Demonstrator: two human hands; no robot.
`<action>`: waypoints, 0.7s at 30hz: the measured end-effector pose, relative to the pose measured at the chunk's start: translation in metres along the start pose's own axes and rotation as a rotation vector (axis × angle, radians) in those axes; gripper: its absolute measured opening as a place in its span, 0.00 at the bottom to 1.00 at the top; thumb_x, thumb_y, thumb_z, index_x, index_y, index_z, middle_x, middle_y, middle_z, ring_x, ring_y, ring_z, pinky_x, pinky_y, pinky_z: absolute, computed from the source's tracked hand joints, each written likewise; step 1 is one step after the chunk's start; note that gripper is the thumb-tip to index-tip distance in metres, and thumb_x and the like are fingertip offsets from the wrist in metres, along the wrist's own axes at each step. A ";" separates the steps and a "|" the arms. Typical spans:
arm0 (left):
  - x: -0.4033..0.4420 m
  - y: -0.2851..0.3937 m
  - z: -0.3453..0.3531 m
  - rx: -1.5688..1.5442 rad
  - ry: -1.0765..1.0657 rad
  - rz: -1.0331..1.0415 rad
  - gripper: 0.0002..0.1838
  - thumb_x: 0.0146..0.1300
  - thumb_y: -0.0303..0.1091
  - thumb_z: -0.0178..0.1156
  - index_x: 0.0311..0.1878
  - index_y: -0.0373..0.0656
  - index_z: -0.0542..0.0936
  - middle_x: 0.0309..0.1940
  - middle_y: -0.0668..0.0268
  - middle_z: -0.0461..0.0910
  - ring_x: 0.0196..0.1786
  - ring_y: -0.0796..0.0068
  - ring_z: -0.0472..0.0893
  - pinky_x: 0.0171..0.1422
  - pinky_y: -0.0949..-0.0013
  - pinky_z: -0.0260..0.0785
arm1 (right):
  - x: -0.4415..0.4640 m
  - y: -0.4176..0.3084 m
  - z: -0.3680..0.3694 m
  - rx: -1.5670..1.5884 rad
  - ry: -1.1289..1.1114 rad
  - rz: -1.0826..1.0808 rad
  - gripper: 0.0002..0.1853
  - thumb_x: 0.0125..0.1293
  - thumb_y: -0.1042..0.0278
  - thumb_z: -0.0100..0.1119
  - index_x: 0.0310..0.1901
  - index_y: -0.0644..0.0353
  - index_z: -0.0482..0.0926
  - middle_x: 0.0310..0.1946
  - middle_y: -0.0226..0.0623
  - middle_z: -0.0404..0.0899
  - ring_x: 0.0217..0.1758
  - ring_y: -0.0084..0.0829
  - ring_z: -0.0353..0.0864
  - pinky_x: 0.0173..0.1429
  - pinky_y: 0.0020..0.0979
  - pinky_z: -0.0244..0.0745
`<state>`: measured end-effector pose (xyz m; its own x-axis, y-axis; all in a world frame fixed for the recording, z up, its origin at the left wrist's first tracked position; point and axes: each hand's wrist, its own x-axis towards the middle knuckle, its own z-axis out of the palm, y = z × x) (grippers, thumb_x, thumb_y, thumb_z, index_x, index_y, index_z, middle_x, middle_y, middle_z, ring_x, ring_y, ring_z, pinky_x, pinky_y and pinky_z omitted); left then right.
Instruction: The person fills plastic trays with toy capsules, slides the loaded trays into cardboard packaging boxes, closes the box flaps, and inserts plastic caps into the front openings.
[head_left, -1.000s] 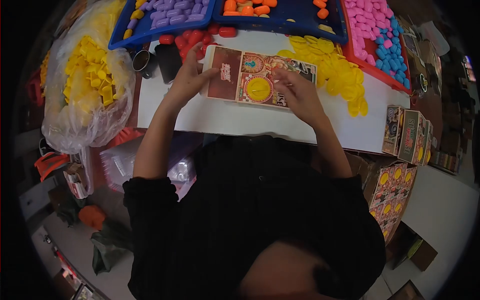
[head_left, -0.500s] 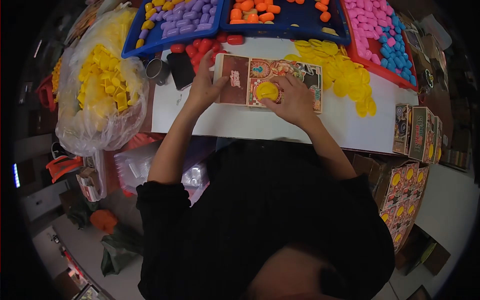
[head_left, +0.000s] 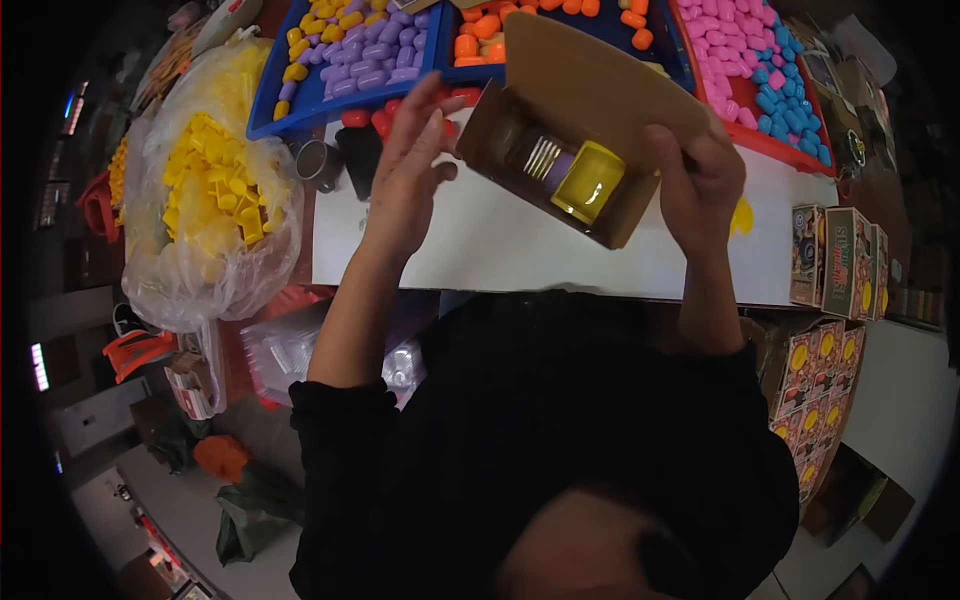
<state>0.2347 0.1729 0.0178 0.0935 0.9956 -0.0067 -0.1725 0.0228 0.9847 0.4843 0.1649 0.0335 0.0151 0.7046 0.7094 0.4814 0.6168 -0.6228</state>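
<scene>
My right hand (head_left: 705, 185) grips an open cardboard box (head_left: 600, 70) by its right side, thumb inside against the brown flap. The box is tilted toward me above the white table. Inside it lie a glossy yellow piece (head_left: 590, 182), a bit of purple (head_left: 560, 170) and a shiny ridged piece (head_left: 541, 158) whose kind I cannot make out. My left hand (head_left: 405, 190) is at the box's left corner, fingers spread and holding nothing; whether a fingertip touches the cardboard is unclear. Behind this hand are red plastic capsules (head_left: 356, 118), partly covered by the hand and box.
Blue trays (head_left: 262, 118) hold purple, yellow and orange capsules; a red tray (head_left: 790, 157) holds pink and blue ones. A bag of yellow parts (head_left: 215, 180), a grey cup (head_left: 317, 162) and a black flat object (head_left: 360, 160) are left. Printed boxes (head_left: 848, 262) stand right, near yellow discs (head_left: 742, 217).
The printed box has been lifted off the table and tilted, its flap now open and its inside showing. My right hand moved right to its side; my left hand came off it.
</scene>
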 end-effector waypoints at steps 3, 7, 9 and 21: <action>0.017 -0.037 -0.007 -0.215 -0.113 -0.185 0.29 0.66 0.52 0.50 0.66 0.50 0.61 0.53 0.77 0.71 0.47 0.83 0.69 0.46 0.75 0.62 | -0.006 0.040 -0.002 0.602 -0.340 0.710 0.16 0.68 0.61 0.52 0.51 0.62 0.73 0.29 0.24 0.70 0.28 0.14 0.64 0.33 0.16 0.60; 0.024 -0.026 0.002 -0.240 -0.113 -0.241 0.29 0.63 0.48 0.55 0.65 0.50 0.63 0.51 0.76 0.72 0.48 0.83 0.71 0.49 0.77 0.62 | -0.034 0.053 0.019 0.718 -0.343 0.746 0.21 0.65 0.67 0.55 0.58 0.62 0.67 0.38 0.28 0.71 0.35 0.17 0.65 0.40 0.21 0.65; 0.023 -0.028 0.003 -0.167 -0.095 -0.243 0.29 0.62 0.45 0.58 0.65 0.49 0.64 0.52 0.76 0.72 0.49 0.82 0.71 0.50 0.77 0.62 | -0.027 0.043 0.029 0.720 -0.307 0.786 0.24 0.61 0.69 0.58 0.59 0.60 0.66 0.40 0.29 0.70 0.37 0.18 0.65 0.42 0.21 0.66; 0.021 0.020 -0.007 1.286 -0.476 0.657 0.31 0.47 0.49 0.68 0.53 0.43 0.74 0.58 0.53 0.68 0.61 0.51 0.67 0.65 0.53 0.59 | 0.020 0.022 0.007 -0.227 -0.846 -0.043 0.29 0.46 0.63 0.70 0.54 0.53 0.74 0.61 0.36 0.66 0.66 0.43 0.59 0.66 0.42 0.60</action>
<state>0.2259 0.1954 0.0362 0.6840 0.6706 0.2870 0.6138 -0.7418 0.2703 0.4892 0.1956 0.0316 -0.6189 0.7616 0.1921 0.6305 0.6275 -0.4569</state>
